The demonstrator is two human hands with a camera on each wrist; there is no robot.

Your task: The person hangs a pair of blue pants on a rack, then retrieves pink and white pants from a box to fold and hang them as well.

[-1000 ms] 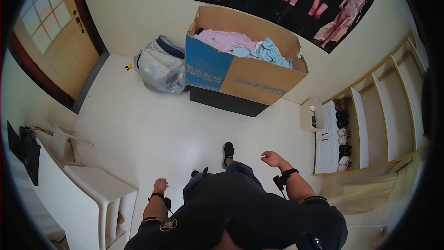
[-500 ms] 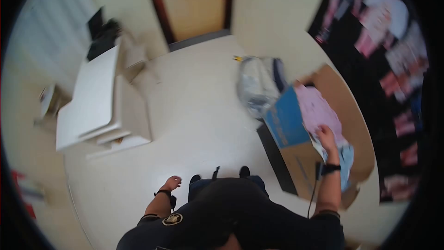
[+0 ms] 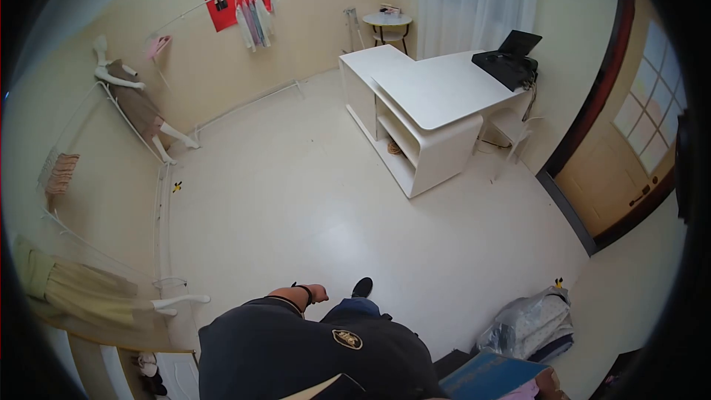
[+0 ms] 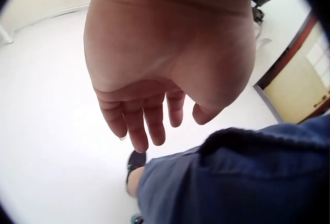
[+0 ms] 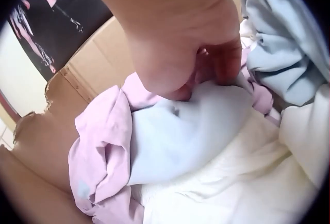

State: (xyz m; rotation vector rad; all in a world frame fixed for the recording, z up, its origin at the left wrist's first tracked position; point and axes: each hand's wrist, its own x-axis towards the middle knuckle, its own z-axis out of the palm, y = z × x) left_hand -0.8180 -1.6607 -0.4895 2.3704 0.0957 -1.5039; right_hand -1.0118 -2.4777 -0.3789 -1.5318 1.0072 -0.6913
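My left hand hangs beside my jeans with its fingers loosely bent and nothing in them. The head view shows this left hand low in front of my body. Inside the cardboard box, my right hand pinches a light blue garment between thumb and fingers. A pink-lilac garment bunches beside it, with white cloth below and grey-blue cloth at the upper right. My right hand is hidden in the head view, where only the box's blue side shows.
A clear plastic bag of folded cloth lies by the box. Ahead stands a white counter with a black device on it. A door is on the right. White clothes rails and mannequins line the left wall.
My view has swung left from the box, past the door, to the counter and rails. My right hand has moved down into the clothes and taken hold of the light blue garment.
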